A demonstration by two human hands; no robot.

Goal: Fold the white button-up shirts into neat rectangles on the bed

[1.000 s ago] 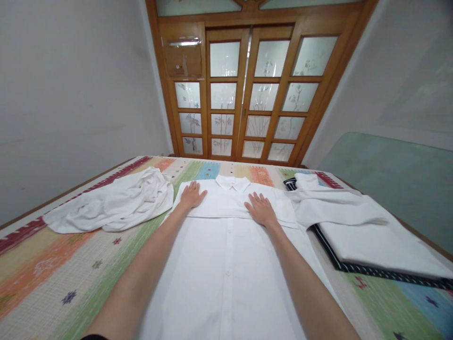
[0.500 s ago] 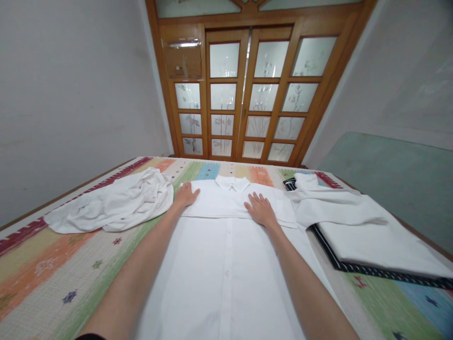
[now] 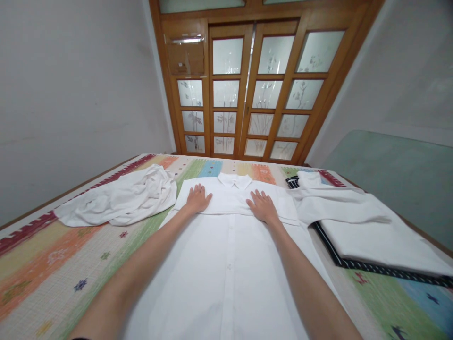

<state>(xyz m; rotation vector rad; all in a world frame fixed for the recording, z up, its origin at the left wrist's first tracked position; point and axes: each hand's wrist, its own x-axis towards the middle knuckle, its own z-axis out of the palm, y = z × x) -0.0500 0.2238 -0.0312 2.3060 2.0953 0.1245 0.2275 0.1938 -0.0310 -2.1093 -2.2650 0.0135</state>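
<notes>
A white collared shirt (image 3: pixel 230 255) lies spread out in front of me, collar at the far end and button strip running down its middle. My left hand (image 3: pixel 199 199) rests flat on the upper chest, left of the collar, fingers spread. On the other side of the collar, my right hand (image 3: pixel 262 206) also lies flat on the fabric with its fingers apart. A horizontal edge of cloth crosses the chest just below both hands. One white sleeve stretches out to the right, over a folded white garment (image 3: pixel 382 241).
A crumpled white cloth (image 3: pixel 120 198) lies on the left of the patterned bedcover (image 3: pixel 88 264). Beneath the folded white garment shows a black striped fabric (image 3: pixel 392 274). A pale green board (image 3: pixel 389 165) stands at the right wall; wooden doors (image 3: pixel 244 94) with glass panes close the far end.
My left hand has slid inward from the shirt's left shoulder edge toward the collar. My right hand stays at about the same place on the chest. The view has shifted slightly.
</notes>
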